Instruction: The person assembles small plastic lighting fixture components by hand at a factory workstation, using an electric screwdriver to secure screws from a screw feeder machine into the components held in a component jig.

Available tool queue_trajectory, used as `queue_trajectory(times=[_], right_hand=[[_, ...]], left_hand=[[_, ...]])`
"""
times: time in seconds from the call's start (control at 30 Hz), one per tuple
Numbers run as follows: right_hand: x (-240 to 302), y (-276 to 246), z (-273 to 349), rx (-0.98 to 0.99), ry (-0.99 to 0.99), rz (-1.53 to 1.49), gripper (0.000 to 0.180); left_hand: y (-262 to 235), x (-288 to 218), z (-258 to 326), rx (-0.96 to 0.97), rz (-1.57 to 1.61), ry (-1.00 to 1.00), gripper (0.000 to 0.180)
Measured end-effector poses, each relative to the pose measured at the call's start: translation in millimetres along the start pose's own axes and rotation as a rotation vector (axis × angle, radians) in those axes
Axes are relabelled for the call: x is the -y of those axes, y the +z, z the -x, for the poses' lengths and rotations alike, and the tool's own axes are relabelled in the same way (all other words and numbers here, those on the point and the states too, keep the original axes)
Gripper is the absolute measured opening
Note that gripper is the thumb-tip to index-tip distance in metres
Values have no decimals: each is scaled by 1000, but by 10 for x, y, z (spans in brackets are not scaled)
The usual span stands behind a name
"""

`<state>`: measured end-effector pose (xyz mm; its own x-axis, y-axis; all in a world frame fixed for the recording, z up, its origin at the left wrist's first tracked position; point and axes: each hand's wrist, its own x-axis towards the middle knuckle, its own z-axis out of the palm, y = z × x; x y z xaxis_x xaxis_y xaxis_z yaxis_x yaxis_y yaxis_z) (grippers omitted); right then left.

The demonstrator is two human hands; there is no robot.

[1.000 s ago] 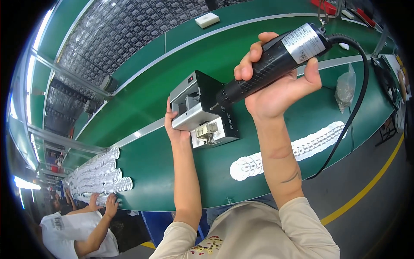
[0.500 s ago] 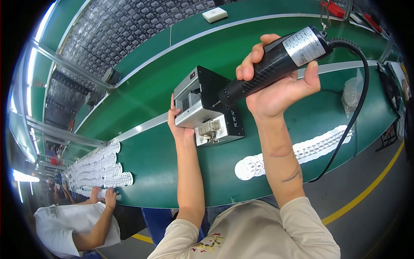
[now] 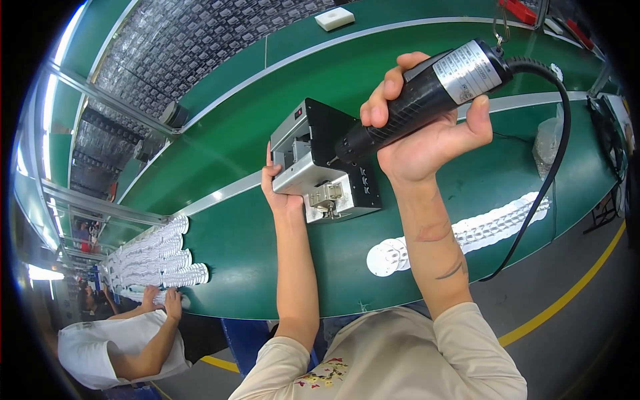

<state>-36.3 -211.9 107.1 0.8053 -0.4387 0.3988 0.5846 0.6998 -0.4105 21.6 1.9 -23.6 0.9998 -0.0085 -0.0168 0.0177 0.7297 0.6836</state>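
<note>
At the left end of the surface (image 3: 240, 267), overlapping white discs (image 3: 153, 250) are laid in rows, with a co-worker's hands (image 3: 173, 303) held beside them. Toward the far edge, at mid-length, a silver-and-black metal housing (image 3: 313, 175) is gripped at its left side by the left hand (image 3: 285, 198), whose fingers are partly hidden. Its black side panel (image 3: 327, 130) is faced by the bit of an electric screwdriver (image 3: 417, 107); contact cannot be told. The screwdriver is wrapped by the right hand's (image 3: 423, 147) curled fingers; a silver label (image 3: 467, 71) with fine print is borne on it. Near the right end, a plastic bag (image 3: 547, 148) is seen.
</note>
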Motion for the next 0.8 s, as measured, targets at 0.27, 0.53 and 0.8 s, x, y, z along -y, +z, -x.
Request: queue_trajectory(times=[0.27, 0.53, 0.8], right_hand=[[-74, 7, -23, 33, -84, -133, 81], [-173, -31, -5, 54, -63, 20, 69], [-249, -102, -11, 61, -50, 56, 56]], left_hand=[[37, 10, 0, 2, 34, -10, 67], [3, 20, -15, 1, 53, 9, 62], [-43, 48, -72, -34, 20, -3, 64]])
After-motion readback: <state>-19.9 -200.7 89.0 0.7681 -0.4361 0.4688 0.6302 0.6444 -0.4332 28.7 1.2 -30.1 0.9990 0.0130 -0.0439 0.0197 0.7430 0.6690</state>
